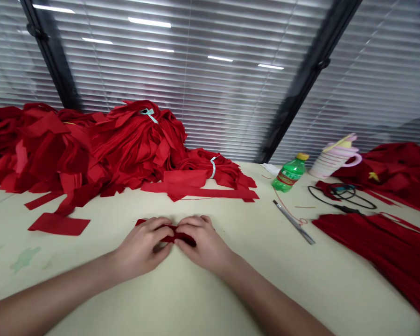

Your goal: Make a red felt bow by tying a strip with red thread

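Your bare forearms (56,289) reach across the smooth cream tabletop (287,298) to your left hand (142,247) and right hand (203,245), fingers curled, pinching a small folded scrap of soft red fabric (182,237) between them, just above the tabletop.

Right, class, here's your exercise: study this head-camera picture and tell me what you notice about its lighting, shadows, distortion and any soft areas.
Head view: ceiling lights reflect as bright streaks on the window blinds; the wide lens makes the dark window posts lean inward; the left hand and right hand, pinching a small red fabric piece, cast only faint shadows on the table; the red cloth strips at lower right look soft.
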Demonstrator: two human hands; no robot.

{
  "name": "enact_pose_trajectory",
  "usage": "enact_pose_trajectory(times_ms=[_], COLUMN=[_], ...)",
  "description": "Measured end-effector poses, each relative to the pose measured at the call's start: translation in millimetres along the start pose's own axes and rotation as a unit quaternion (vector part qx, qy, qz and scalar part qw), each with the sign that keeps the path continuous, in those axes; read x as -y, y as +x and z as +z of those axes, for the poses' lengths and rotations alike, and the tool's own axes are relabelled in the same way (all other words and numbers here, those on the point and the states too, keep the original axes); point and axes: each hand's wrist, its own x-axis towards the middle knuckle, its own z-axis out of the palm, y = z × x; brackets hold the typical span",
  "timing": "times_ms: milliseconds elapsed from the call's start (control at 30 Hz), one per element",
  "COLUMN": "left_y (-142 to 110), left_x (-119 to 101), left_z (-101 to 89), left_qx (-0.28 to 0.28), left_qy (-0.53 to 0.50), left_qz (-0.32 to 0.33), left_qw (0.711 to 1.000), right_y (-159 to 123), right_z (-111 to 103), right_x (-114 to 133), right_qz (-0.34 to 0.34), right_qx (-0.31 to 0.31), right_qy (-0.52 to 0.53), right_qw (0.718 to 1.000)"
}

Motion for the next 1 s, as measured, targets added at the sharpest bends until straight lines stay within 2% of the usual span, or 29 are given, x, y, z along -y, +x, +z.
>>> enact_pose_trajectory(times_ms=[533, 1000], left_y=[-2.0, -0.5], left_x=[4.2, 5.8], left_z=[2.4, 2.6], left_qx=[-0.012, -0.011], left_qy=[0.001, 0.003], left_qz=[-0.027, -0.022], left_qw=[1.000, 1.000], right_y=[2.6, 2.2], right_z=[-5.1, -5.8], right_x=[1.4, 1.7], right_qz=[0.001, -0.013], right_qx=[0.031, 0.056], right_qy=[-0.019, -0.024], right_qw=[0.999, 0.998])
